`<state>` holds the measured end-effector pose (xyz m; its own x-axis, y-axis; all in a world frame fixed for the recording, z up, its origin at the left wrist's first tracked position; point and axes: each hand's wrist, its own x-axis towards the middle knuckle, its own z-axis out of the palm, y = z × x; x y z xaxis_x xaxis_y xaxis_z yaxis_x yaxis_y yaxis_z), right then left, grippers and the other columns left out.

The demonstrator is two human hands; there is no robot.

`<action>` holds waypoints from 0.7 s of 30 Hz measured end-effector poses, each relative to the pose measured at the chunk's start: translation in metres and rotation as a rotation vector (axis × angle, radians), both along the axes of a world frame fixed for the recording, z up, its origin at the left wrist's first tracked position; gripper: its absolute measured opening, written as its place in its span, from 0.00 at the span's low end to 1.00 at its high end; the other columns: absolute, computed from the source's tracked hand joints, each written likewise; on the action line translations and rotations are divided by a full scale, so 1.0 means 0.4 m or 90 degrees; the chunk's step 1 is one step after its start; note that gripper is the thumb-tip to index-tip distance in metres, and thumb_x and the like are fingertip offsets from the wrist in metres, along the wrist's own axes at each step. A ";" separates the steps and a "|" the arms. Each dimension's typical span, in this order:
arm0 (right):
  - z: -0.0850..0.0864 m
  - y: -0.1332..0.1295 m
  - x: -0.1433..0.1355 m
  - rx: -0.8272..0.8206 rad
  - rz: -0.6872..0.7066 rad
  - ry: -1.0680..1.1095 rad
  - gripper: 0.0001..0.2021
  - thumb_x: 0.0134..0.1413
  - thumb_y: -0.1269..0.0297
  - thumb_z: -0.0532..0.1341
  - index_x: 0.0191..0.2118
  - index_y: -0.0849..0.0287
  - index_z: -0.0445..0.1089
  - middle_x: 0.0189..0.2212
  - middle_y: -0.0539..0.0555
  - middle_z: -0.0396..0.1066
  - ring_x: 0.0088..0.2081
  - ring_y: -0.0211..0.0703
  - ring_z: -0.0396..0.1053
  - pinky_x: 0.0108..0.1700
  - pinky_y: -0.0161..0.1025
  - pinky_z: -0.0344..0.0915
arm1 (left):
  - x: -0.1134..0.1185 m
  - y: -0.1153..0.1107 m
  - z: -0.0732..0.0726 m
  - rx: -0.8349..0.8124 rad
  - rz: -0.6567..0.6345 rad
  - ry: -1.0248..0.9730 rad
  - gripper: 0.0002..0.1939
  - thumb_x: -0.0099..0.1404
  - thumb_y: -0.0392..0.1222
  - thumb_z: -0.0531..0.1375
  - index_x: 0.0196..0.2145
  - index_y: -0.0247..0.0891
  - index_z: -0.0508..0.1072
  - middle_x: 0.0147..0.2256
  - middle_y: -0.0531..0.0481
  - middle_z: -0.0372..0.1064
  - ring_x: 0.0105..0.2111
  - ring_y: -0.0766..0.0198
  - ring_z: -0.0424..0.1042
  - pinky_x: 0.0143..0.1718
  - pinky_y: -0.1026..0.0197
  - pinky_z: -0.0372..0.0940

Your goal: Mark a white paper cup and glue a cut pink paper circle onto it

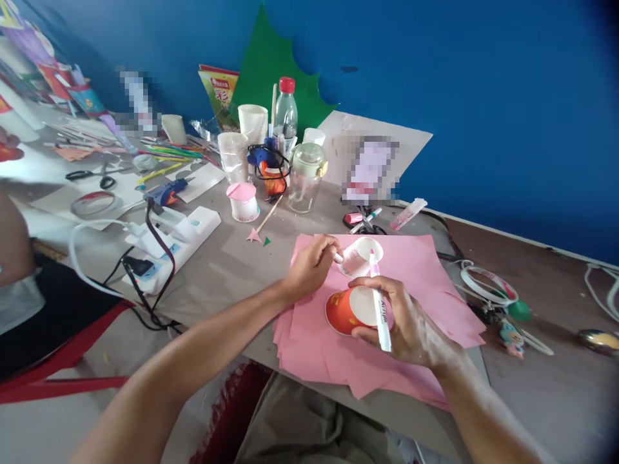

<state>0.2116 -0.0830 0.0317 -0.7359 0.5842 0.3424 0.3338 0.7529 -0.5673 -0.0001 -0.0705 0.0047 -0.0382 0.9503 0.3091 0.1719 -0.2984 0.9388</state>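
My right hand (401,316) is wrapped round the side of a red paper cup (341,314), which lies tilted over the pink paper with its pale round end towards the hand. The same hand keeps a white marker (382,322) between its fingers, its pink tip pointing away from me. Closed fingers on my left hand (314,263) pinch a small white piece, perhaps a cap. Just beyond them a white paper cup (355,259) leans on the pink paper sheets (411,251), touching or nearly touching my left fingertips.
Further back stand a lidded glass jar (304,187), a red-capped bottle (286,113) and a small pink-topped cup (244,205). Left are a power strip (188,248), a blue glue gun (167,192) and cables. Scissors (370,225) lie behind the paper; a keyring (511,338) lies right.
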 end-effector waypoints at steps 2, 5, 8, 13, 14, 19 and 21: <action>-0.001 -0.001 0.005 -0.007 -0.001 -0.001 0.35 0.50 0.55 0.68 0.59 0.55 0.51 0.51 0.66 0.69 0.50 0.62 0.72 0.47 0.53 0.71 | 0.000 0.002 -0.006 -0.033 -0.037 -0.006 0.08 0.69 0.39 0.46 0.36 0.39 0.63 0.30 0.51 0.71 0.30 0.66 0.73 0.36 0.62 0.65; -0.007 -0.002 0.012 -0.023 -0.002 0.001 0.36 0.49 0.57 0.69 0.60 0.55 0.51 0.52 0.66 0.68 0.52 0.61 0.71 0.50 0.53 0.70 | -0.002 0.001 -0.013 -0.054 -0.081 0.013 0.08 0.69 0.39 0.45 0.39 0.39 0.63 0.27 0.53 0.70 0.29 0.66 0.73 0.35 0.62 0.65; -0.012 -0.001 0.016 -0.037 -0.005 0.000 0.37 0.49 0.58 0.70 0.60 0.55 0.52 0.52 0.65 0.68 0.52 0.60 0.71 0.51 0.52 0.70 | -0.004 0.000 -0.020 -0.046 -0.108 0.082 0.09 0.69 0.38 0.45 0.40 0.39 0.63 0.32 0.50 0.72 0.30 0.65 0.74 0.35 0.62 0.65; -0.010 0.001 0.017 -0.036 0.004 -0.005 0.36 0.48 0.58 0.70 0.59 0.54 0.52 0.53 0.65 0.68 0.52 0.59 0.71 0.51 0.52 0.70 | -0.003 0.001 -0.027 -0.050 -0.139 0.222 0.10 0.69 0.41 0.45 0.40 0.40 0.65 0.33 0.50 0.72 0.29 0.63 0.73 0.32 0.62 0.64; -0.010 0.001 0.017 -0.034 0.006 -0.005 0.36 0.48 0.58 0.70 0.59 0.54 0.52 0.53 0.65 0.69 0.52 0.59 0.71 0.51 0.52 0.70 | -0.003 0.002 -0.028 -0.050 -0.137 0.235 0.10 0.69 0.41 0.46 0.40 0.40 0.65 0.32 0.51 0.72 0.29 0.63 0.73 0.32 0.62 0.64; -0.011 0.001 0.020 -0.027 0.005 -0.013 0.36 0.49 0.57 0.70 0.60 0.54 0.52 0.52 0.65 0.69 0.52 0.59 0.71 0.50 0.53 0.70 | -0.001 0.006 -0.033 -0.049 -0.130 0.239 0.09 0.68 0.39 0.46 0.41 0.40 0.65 0.31 0.52 0.72 0.29 0.64 0.73 0.31 0.63 0.64; -0.013 0.001 0.023 -0.027 0.004 -0.020 0.36 0.49 0.57 0.70 0.60 0.54 0.52 0.52 0.65 0.68 0.52 0.59 0.71 0.51 0.53 0.70 | 0.000 0.006 -0.035 -0.046 -0.131 0.238 0.09 0.68 0.39 0.46 0.41 0.40 0.65 0.31 0.51 0.73 0.29 0.63 0.73 0.31 0.63 0.64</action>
<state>0.2208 -0.0828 0.0266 -0.7499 0.5923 0.2946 0.3466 0.7312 -0.5876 -0.0002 -0.0679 -0.0093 0.2561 0.9463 0.1974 0.4475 -0.2971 0.8435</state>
